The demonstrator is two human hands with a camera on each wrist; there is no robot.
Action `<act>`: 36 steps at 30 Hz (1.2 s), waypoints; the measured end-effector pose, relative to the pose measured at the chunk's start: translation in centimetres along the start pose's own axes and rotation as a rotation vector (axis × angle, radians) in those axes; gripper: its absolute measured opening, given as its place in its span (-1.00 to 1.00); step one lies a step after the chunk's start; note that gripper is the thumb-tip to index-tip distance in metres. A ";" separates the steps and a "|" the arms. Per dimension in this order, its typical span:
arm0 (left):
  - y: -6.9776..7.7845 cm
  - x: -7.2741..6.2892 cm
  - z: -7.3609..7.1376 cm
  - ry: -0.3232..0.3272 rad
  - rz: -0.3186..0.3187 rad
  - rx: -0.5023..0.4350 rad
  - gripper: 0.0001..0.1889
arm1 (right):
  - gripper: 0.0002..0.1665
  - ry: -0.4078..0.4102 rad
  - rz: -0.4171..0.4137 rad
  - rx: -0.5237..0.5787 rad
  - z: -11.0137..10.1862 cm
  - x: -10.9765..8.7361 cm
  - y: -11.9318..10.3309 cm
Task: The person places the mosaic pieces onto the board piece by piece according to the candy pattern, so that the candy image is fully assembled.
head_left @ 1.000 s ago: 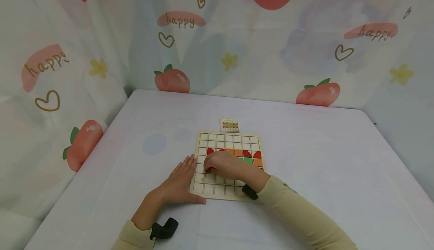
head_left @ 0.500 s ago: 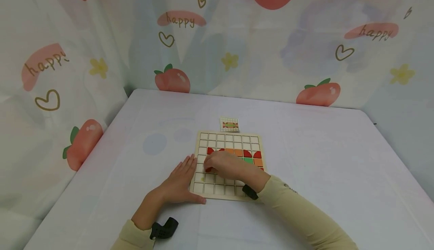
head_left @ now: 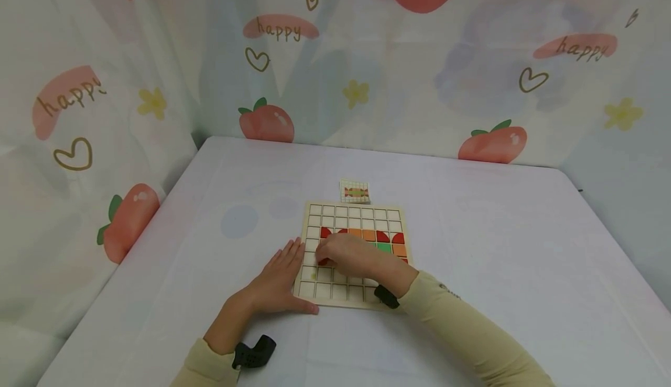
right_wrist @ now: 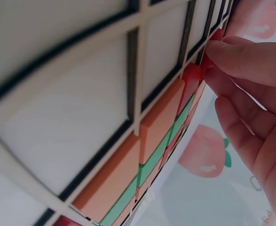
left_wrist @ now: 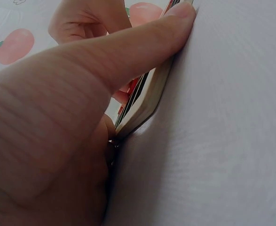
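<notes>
A wooden grid board [head_left: 339, 292] lies on the table, with red, orange and green tiles across its middle rows. My right hand [head_left: 346, 254] is over the board's left half and hides several cells. In the right wrist view, its thumb and fingertips pinch a red tile [right_wrist: 217, 36] at a cell of the grid, in line with another red tile [right_wrist: 190, 77] and orange tiles [right_wrist: 113, 175]. My left hand [head_left: 276, 279] rests along the board's left side with straight fingers. In the left wrist view, its thumb lies against the board's near edge [left_wrist: 152, 94].
A small pattern card [head_left: 355, 191] with a red, orange and green design lies just beyond the board's far edge. White cloth covers the table [head_left: 503, 247]. A printed curtain [head_left: 335, 55] stands behind and at the sides.
</notes>
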State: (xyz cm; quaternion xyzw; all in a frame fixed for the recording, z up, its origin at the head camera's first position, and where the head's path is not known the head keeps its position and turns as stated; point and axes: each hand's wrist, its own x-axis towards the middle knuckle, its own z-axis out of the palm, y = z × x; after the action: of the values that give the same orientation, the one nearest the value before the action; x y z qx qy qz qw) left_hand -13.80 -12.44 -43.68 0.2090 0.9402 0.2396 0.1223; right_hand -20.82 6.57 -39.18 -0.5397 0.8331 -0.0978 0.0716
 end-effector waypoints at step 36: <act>-0.2 0.2 0.2 0.014 0.005 0.020 0.28 | -0.82 0.039 0.080 0.098 0.0 -2.2 0.1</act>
State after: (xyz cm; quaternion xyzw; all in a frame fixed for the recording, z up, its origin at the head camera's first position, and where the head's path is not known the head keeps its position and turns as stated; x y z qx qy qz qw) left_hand -13.94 -12.43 -43.94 0.2108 0.9429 0.2320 0.1130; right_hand -20.01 8.58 -39.22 -0.4999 0.8494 -0.1462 0.0856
